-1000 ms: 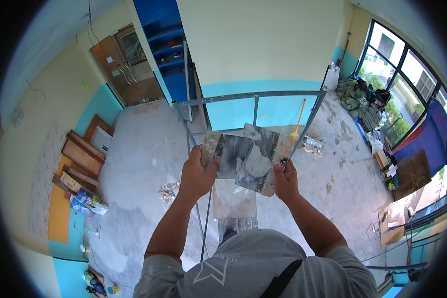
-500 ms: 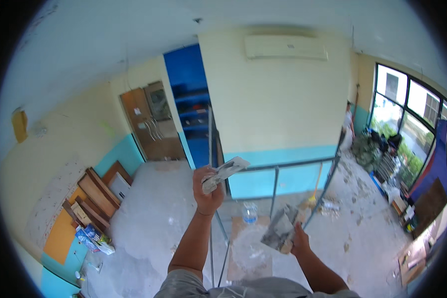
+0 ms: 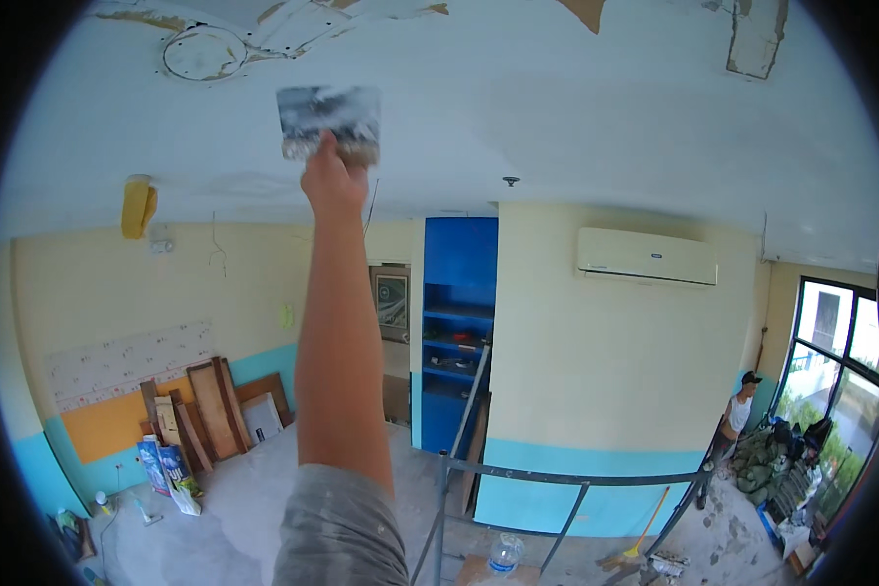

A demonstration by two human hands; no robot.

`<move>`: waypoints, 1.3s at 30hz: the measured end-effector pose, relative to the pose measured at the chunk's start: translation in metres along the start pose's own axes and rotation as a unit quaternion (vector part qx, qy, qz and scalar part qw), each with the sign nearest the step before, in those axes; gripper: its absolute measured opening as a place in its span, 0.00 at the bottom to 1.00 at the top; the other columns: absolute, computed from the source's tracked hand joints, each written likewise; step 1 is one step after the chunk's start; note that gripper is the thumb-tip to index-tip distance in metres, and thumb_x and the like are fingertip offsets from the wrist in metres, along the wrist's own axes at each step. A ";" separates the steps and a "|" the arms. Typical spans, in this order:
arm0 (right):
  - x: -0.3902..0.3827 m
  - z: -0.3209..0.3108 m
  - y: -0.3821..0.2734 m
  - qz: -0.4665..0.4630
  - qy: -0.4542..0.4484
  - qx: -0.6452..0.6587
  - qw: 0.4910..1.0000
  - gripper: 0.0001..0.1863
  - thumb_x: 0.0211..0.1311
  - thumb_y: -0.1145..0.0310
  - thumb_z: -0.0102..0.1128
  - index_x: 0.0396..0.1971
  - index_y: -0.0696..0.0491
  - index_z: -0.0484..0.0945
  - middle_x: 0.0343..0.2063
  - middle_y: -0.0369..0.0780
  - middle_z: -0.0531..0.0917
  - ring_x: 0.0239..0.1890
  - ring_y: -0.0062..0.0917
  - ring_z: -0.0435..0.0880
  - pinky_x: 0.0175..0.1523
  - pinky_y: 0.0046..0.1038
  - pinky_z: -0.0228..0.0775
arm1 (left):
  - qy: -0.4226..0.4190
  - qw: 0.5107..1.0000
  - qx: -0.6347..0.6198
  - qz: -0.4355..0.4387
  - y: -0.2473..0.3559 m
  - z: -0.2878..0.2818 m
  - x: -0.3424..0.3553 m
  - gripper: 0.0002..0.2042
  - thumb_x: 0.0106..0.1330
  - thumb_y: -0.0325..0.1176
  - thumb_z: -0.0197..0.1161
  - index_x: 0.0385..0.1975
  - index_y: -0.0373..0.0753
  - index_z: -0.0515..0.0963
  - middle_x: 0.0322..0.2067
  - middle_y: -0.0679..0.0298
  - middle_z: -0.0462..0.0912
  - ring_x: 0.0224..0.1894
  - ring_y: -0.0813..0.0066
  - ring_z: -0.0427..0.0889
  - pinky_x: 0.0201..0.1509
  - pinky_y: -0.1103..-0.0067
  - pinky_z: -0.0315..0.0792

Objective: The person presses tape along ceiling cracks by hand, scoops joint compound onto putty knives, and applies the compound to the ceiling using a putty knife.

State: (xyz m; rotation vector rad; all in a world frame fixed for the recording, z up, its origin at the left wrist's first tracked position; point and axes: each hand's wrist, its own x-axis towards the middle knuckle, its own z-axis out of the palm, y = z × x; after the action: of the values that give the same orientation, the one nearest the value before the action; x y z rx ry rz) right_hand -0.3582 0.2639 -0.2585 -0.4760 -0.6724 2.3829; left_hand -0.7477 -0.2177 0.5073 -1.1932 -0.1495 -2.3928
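Note:
My left hand [image 3: 337, 186] is raised high on a nearly straight arm, its fingers closed round a wide putty knife [image 3: 328, 109]. One finger lies along the blade, which is smeared with grey and white filler. The blade is held up against or just below the white ceiling [image 3: 557, 117]; whether it touches cannot be told. Near it, the ceiling has a round cut outline [image 3: 205, 53] with rough, patched filler around it. My right hand is out of view.
A metal frame railing [image 3: 576, 479] stands below, with a clear plastic bottle [image 3: 505, 553] beyond it. Wood boards [image 3: 210, 405] lean at the left wall. Another person [image 3: 738, 415] stands at the right near piled bags [image 3: 772, 464]. A yellow cover [image 3: 139, 205] hangs from the ceiling.
My view has tilted up toward the ceiling. The left hand has risen with its putty knife. The right hand, which held a wide filler-covered blade, has left the view.

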 end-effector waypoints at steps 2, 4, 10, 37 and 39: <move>0.038 -0.089 0.002 -0.146 0.012 -0.418 0.897 0.22 0.69 0.55 0.44 0.55 0.51 0.69 0.39 0.40 0.81 0.42 0.30 0.80 0.45 0.30 0.74 | 0.000 0.999 -0.032 -0.002 0.002 0.013 0.043 0.20 0.69 0.35 0.54 0.58 0.37 0.62 0.51 0.59 0.71 0.53 0.63 0.71 0.49 0.63 0.72; -0.011 -0.043 -0.028 -0.197 0.125 -0.660 0.714 0.23 0.69 0.51 0.44 0.53 0.51 0.71 0.36 0.40 0.81 0.40 0.28 0.79 0.43 0.26 0.73 | 0.012 0.998 -0.067 0.004 0.004 0.031 0.061 0.14 0.73 0.35 0.44 0.54 0.39 0.65 0.51 0.60 0.71 0.52 0.60 0.71 0.54 0.56 0.67; -0.009 -0.022 -0.048 -0.084 0.295 -0.220 0.926 0.24 0.69 0.49 0.42 0.51 0.52 0.71 0.34 0.38 0.80 0.35 0.26 0.78 0.37 0.27 0.74 | -0.035 0.997 -0.062 -0.037 0.004 0.038 0.099 0.13 0.75 0.37 0.38 0.52 0.40 0.65 0.51 0.58 0.69 0.50 0.60 0.71 0.51 0.55 0.68; 0.116 -0.250 -0.032 -0.072 -0.168 0.082 0.980 0.19 0.70 0.51 0.43 0.37 0.49 0.76 0.16 0.29 0.70 0.18 0.23 0.71 0.20 0.24 0.66 | -0.010 0.997 0.053 -0.052 0.012 -0.006 0.151 0.16 0.76 0.38 0.35 0.55 0.36 0.62 0.52 0.51 0.70 0.53 0.52 0.74 0.59 0.54 0.70; 0.098 -0.235 -0.009 -0.118 -0.026 0.003 0.993 0.19 0.70 0.50 0.43 0.38 0.50 0.75 0.18 0.30 0.71 0.20 0.23 0.72 0.21 0.24 0.67 | -0.064 0.997 -0.003 -0.032 0.000 0.024 0.148 0.16 0.76 0.38 0.35 0.55 0.35 0.61 0.52 0.51 0.70 0.53 0.51 0.74 0.60 0.54 0.69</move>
State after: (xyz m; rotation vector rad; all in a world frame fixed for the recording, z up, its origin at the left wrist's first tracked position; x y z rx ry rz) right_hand -0.3144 0.4145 -0.4590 -0.3137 -0.7031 2.1804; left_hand -0.8071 -0.2630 0.6374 -1.3648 -0.2255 -2.3719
